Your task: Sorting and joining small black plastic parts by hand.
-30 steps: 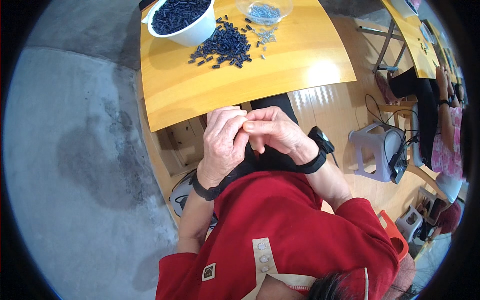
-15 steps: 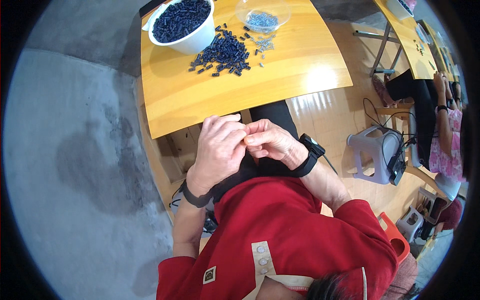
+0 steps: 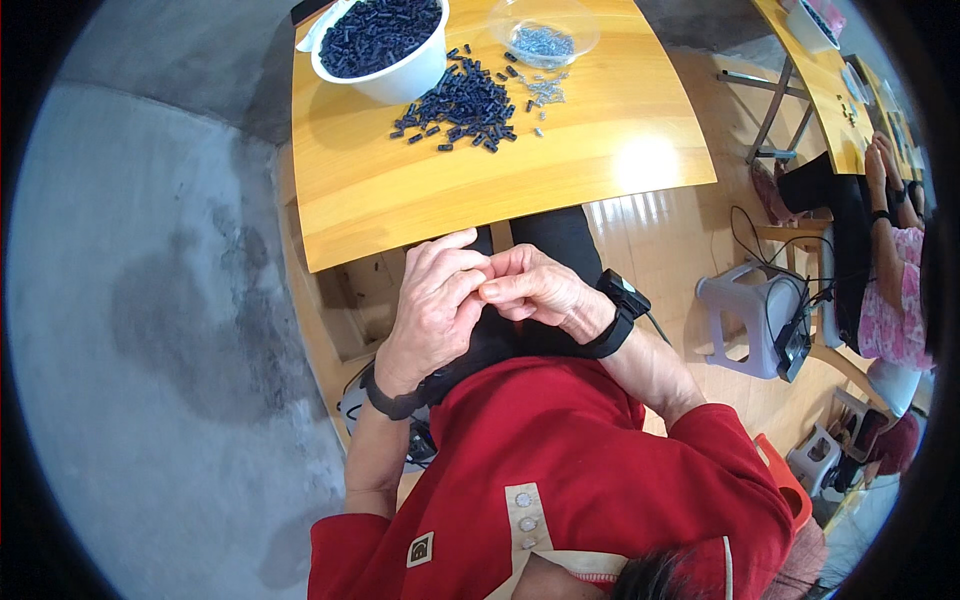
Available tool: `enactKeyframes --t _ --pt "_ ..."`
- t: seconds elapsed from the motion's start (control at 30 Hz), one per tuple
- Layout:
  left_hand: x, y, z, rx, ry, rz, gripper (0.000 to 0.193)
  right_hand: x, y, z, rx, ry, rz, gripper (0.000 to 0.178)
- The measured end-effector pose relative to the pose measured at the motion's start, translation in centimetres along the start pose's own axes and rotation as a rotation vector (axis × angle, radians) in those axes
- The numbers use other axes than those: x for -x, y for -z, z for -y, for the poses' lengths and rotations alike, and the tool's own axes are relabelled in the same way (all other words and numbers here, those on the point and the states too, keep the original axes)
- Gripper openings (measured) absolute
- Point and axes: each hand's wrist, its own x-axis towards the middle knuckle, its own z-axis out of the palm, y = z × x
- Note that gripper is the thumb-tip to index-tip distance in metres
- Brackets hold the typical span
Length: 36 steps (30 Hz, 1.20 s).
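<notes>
My left hand (image 3: 433,305) and my right hand (image 3: 543,287) meet above my lap, just off the near edge of the table. Both are closed, with fingertips pinched together and touching. Whatever lies between them is too small or hidden to make out. On the table beyond sits a heap of small black plastic pieces (image 3: 468,108). Beside it are a few small clear or silvery parts (image 3: 546,92).
A white bucket (image 3: 408,82) full of black pieces stands at the back left of the wooden table (image 3: 400,205). Right of it is a clear round tub (image 3: 585,45) with small silvery parts. A grey plastic stool (image 3: 742,310), cables and a seated co-worker (image 3: 895,290) are at right.
My hands stay pinched together, with the right thumb and fingers shifted slightly. The table appears a little further right in the view. The co-worker's hands have risen a little.
</notes>
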Motion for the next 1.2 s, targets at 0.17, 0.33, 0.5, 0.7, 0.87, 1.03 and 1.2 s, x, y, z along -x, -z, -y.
enactKeyframes --t 0.17,0.33,0.5,0.7,0.87,1.03,1.2 --pt "2.0 -0.1 0.8 0.130 0.122 -0.074 0.017 -1.4 -1.0 -1.4 -0.025 0.035 -0.060 0.018" --pt "5.0 0.8 1.8 0.110 0.244 -0.138 0.017 -2.8 -2.2 -1.6 0.074 -0.079 -0.085 0.023" --pt "12.0 2.1 6.8 0.078 0.828 -0.276 0.011 -4.8 -1.8 2.2 1.410 0.745 -0.673 0.013" --pt "17.0 2.8 13.1 -0.204 0.924 -0.267 0.027 -9.6 -0.4 5.2 1.810 0.973 -0.896 0.010" --pt "13.6 4.2 10.6 -0.120 0.949 -0.572 0.022 -11.1 1.3 5.1 1.934 0.849 -0.926 0.007" --pt "4.8 3.5 5.0 -0.154 0.603 -0.513 0.012 -10.9 1.6 5.0 1.949 0.863 -0.951 0.007" --pt "-0.9 0.0 4.1 0.070 0.373 -0.408 0.018 -5.0 -2.2 4.0 1.187 0.652 -0.679 0.009"
